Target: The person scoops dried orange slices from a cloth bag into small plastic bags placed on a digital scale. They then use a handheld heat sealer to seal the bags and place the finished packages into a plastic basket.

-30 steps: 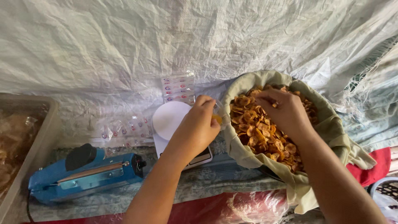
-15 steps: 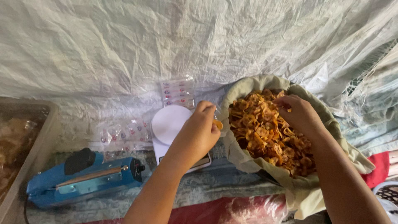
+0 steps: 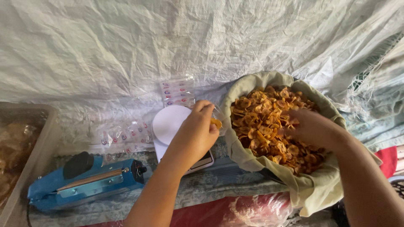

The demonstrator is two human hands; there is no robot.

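Observation:
A cloth-lined basin (image 3: 246, 153) at the right is heaped with fried golden chips (image 3: 259, 120). My right hand (image 3: 311, 128) lies palm down in the heap, blurred, with its fingers curled into the chips. My left hand (image 3: 195, 134) pinches a small clear plastic bag (image 3: 217, 120) at the basin's left rim, with a chip showing at its mouth. This hand hovers over a white kitchen scale (image 3: 168, 122) with a round plate.
A blue heat sealer (image 3: 88, 183) lies at the front left. Piles of small clear printed bags (image 3: 124, 136) sit behind it and behind the scale. A grey tray (image 3: 40, 145) holding more chips stands at the far left. White woven sheeting (image 3: 210, 38) covers the back.
My right hand moved from the middle of the heap toward its far side, then back down into the chips at the right. My left hand stayed by the basin rim with the bag.

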